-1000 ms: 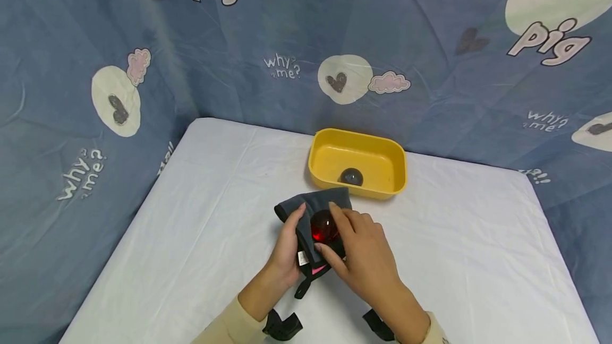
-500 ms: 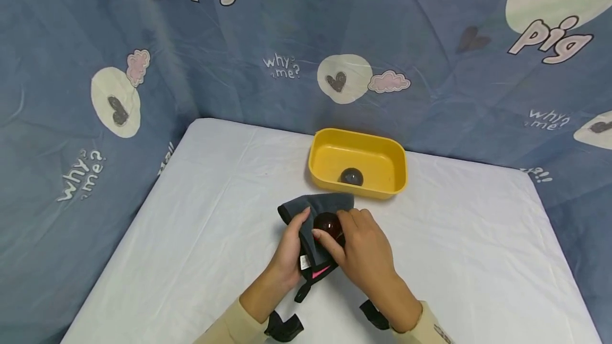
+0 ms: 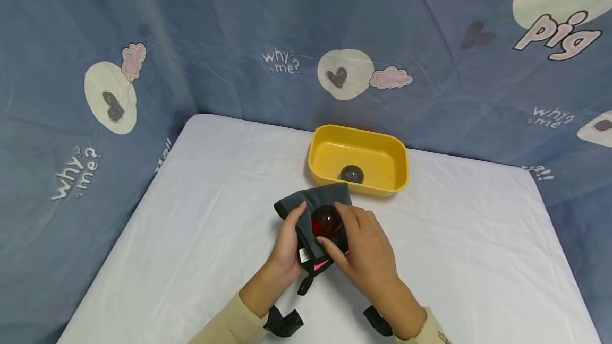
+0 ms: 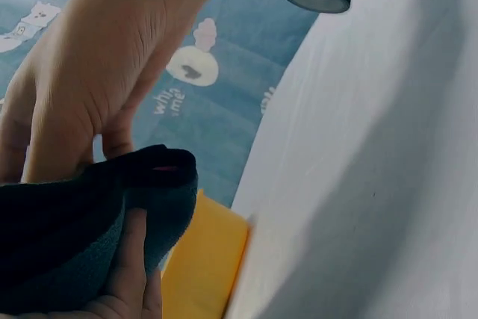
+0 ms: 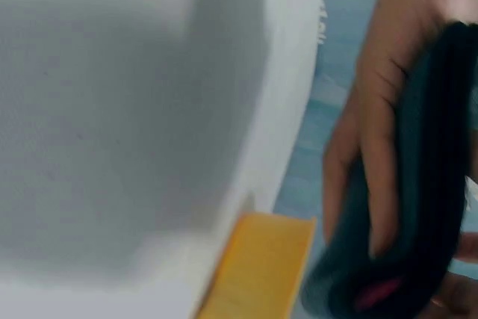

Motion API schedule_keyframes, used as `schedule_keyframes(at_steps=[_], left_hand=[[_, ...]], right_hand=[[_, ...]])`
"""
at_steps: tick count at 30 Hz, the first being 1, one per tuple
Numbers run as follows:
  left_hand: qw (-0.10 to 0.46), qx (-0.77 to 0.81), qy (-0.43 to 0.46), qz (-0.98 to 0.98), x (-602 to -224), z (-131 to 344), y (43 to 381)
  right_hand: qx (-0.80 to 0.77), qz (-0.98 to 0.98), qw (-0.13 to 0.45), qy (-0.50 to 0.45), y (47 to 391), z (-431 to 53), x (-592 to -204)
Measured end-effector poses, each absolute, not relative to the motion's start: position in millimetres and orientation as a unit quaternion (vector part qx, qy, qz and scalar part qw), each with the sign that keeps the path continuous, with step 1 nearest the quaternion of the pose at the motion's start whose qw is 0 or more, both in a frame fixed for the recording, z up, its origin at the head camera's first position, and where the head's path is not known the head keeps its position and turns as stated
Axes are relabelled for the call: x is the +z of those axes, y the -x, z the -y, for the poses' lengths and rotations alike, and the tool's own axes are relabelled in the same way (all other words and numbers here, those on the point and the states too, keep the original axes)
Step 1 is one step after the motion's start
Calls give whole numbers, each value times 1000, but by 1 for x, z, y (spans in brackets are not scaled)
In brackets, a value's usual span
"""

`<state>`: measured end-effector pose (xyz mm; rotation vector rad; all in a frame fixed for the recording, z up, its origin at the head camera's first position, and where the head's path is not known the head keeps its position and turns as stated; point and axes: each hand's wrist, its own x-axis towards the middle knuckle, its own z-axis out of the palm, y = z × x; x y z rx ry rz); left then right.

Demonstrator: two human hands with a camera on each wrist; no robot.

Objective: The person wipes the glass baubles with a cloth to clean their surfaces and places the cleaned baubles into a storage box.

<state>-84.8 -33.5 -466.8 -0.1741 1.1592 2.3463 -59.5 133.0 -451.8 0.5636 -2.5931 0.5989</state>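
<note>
"Left hand [image 3: 286, 246]?"
"Gripping folded grey cloth [image 3: 322, 195]."
"Right hand [image 3: 365, 243]?"
"Pinching dark-red ball [image 3: 326, 221] against cloth, above worktop [image 3: 468, 238], short of yellow tray [image 3: 377, 166] at far edge."
"Why?"
"Cradled, presumably, against slipping."

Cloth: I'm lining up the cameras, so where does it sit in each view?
Head: cloth just below centre, below the tray.
Left wrist: lower left, cut by the left edge.
Right wrist: right side, cut by the right edge.
Shared landmark: the tray.

Beige sleeves [image 3: 234, 318], right one marked — black wrist mounts [image 3: 283, 324]
</note>
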Motion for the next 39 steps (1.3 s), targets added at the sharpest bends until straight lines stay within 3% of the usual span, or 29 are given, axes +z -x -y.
schedule_keyframes(at_steps=[8, 19, 27, 39], left_hand=[[259, 863, 77, -427, -471, 31, 83], [269, 856, 62, -436, -466, 31, 83], [270, 863, 65, -422, -468, 28, 83], [260, 868, 56, -418, -465, 27, 80]], right_hand=[[227, 923, 225, -215, 65, -131, -460], [363, 907, 152, -151, 72, -139, -455], [370, 917, 86, -120, 69, -143, -451], [250, 920, 213, -214, 59, -141, -456]])
